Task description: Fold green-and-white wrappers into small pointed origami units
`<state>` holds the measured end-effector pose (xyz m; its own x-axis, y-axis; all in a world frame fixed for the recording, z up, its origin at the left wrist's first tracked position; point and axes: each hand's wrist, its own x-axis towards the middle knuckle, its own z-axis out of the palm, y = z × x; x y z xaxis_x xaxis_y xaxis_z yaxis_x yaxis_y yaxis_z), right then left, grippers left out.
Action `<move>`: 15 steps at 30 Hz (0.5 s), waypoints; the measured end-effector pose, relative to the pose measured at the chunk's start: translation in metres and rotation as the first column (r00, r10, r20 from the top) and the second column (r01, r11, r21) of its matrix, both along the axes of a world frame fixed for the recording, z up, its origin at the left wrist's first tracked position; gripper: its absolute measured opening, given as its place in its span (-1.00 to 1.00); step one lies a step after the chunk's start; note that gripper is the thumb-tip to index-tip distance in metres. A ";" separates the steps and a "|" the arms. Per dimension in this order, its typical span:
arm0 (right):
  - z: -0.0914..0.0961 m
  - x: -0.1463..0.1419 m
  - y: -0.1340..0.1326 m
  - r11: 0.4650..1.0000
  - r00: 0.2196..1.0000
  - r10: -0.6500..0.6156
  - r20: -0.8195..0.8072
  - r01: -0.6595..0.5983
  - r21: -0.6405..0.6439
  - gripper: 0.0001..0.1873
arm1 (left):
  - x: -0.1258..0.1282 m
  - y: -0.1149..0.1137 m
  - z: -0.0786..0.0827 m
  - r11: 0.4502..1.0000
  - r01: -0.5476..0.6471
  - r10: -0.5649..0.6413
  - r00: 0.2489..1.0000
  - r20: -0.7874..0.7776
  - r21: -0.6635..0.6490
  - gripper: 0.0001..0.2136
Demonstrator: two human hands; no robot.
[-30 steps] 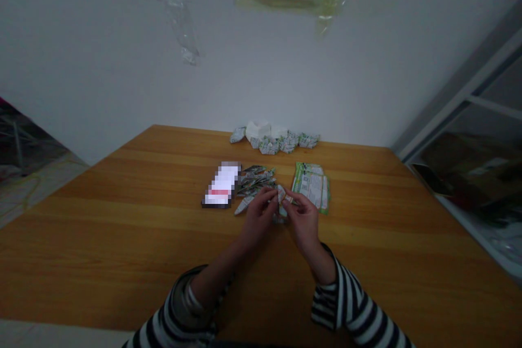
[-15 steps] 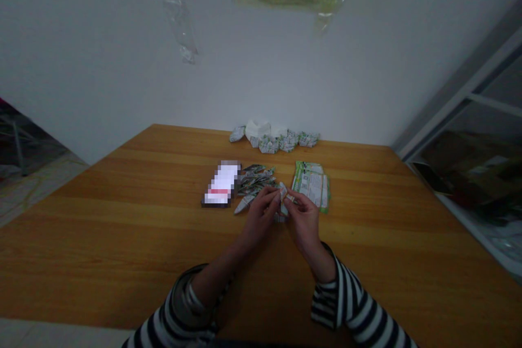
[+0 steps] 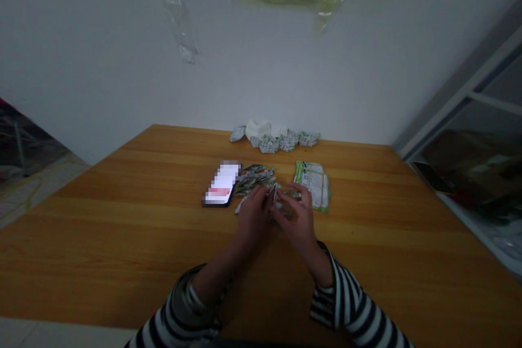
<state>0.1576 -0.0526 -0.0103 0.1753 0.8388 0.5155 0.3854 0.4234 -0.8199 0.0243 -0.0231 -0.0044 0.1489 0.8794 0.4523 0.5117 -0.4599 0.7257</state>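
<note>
My left hand [image 3: 253,215] is closed on a small folded piece of printed paper [image 3: 274,191], which stands up at its fingertips. Close on the right is my right hand [image 3: 297,209], its thumb and fingers apart and the thumb near the paper; whether it touches is hard to make out. Beneath and between the hands lie more bits of printed paper, partly hidden. A pile of folded printed strips [image 3: 258,178] lies just beyond my left hand. Beside my right hand is a stack of green and white printed leaflets [image 3: 314,187].
A phone [image 3: 222,185] with a lit, blurred screen lies left of the strips on the wooden table [image 3: 122,217]. Along the wall at the back sits a row of folded paper shapes [image 3: 269,144] with white pieces [image 3: 256,129] among them. A metal-framed rack [image 3: 468,95] stands at the right.
The folded paper has shifted slightly left and now stands more upright. My right hand's fingers have spread from their pinch, while my left hand has turned a little and still holds the paper.
</note>
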 end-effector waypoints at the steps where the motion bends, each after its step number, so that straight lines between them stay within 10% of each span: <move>1: 0.000 0.001 0.000 1.000 1.000 -0.015 -0.010 0.015 -0.002 -0.72 | 0.000 -0.001 -0.001 1.000 0.019 -0.018 0.998 -0.062 0.015 -0.82; 9: -0.006 0.005 0.005 0.969 0.966 0.076 -0.245 -0.129 -0.209 -0.57 | 0.000 -0.005 -0.012 0.997 0.070 -0.074 0.986 -0.150 -0.030 -0.65; 15: -0.007 0.024 0.011 0.957 0.959 0.117 -0.259 -0.179 -0.228 -0.55 | -0.004 0.005 -0.004 0.968 0.196 -0.172 0.973 0.157 -0.158 -0.80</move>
<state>0.1815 -0.0419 -0.0172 0.1324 0.9598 0.2476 0.1123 0.2336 -0.9658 0.0203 -0.0185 -0.0086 0.2611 0.9089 0.3253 0.3166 -0.3989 0.8606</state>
